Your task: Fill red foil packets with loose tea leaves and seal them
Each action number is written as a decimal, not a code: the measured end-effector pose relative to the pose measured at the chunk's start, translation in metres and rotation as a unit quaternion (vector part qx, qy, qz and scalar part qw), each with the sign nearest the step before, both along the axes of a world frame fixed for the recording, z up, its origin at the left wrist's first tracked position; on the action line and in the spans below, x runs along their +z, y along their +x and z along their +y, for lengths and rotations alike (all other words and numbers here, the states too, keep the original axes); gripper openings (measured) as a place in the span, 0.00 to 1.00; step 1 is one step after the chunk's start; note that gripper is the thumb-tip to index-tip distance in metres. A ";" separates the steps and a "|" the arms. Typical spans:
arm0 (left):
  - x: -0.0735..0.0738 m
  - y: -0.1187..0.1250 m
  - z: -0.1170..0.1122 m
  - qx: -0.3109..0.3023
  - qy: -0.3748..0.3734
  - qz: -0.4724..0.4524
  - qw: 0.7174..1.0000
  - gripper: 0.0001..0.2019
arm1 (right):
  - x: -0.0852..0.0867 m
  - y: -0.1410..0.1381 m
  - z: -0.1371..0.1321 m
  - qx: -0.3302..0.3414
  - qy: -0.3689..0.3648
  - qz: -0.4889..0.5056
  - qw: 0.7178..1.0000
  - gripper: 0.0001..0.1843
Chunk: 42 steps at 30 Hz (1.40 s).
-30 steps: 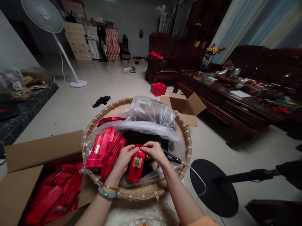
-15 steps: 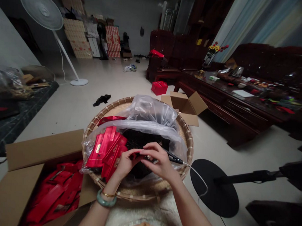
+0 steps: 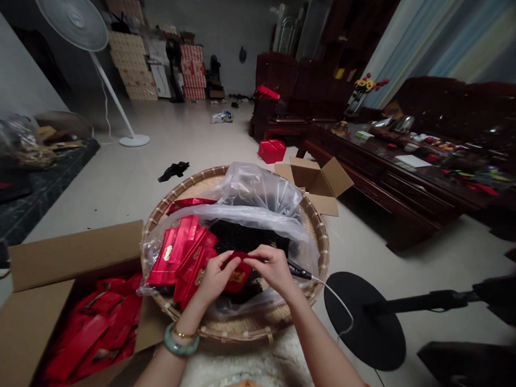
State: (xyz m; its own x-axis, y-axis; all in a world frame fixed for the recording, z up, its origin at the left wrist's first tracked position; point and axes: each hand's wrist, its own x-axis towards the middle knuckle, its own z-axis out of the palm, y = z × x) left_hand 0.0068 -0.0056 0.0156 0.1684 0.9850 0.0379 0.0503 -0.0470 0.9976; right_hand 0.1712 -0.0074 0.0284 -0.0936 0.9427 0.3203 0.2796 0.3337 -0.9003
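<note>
My left hand [image 3: 214,278] and my right hand [image 3: 273,268] both pinch the top of one small red packet [image 3: 239,276], held over a round woven basket [image 3: 317,225]. A clear plastic bag [image 3: 258,200] lies in the basket with dark loose material [image 3: 243,237] inside it. Several flat red packets [image 3: 179,257] rest on the bag's left side, close to my left hand. A thin black tool with a white cord [image 3: 302,271] lies just right of my right hand. A green bangle is on my left wrist.
An open cardboard box [image 3: 72,253] at my left holds several red packets [image 3: 89,338]. A smaller empty cardboard box [image 3: 315,179] sits behind the basket. A black round stand base [image 3: 364,323] is at the right, a dark wooden table [image 3: 411,175] beyond it, a standing fan [image 3: 80,30] far left.
A second ago the red packet hung upright between my hands with its label showing. It was then tipped flat toward the bag, and now both hands pinch its top edge slightly lower.
</note>
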 end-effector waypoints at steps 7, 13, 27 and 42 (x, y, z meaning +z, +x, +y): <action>-0.007 0.009 0.012 -0.013 -0.176 -0.126 0.976 0.19 | -0.024 -0.004 0.028 -0.020 -0.249 0.149 0.957 0.16; -0.014 0.011 0.012 -0.010 -0.192 -0.123 0.974 0.19 | -0.032 -0.002 0.029 -0.019 -0.265 0.164 0.950 0.18; -0.036 0.014 0.015 0.040 -0.186 -0.173 0.966 0.20 | -0.040 -0.001 0.027 -0.030 -0.277 0.165 0.946 0.19; -0.025 0.010 -0.004 -0.095 -0.274 -0.219 0.932 0.25 | -0.035 0.008 0.027 -0.015 -0.207 0.068 0.976 0.18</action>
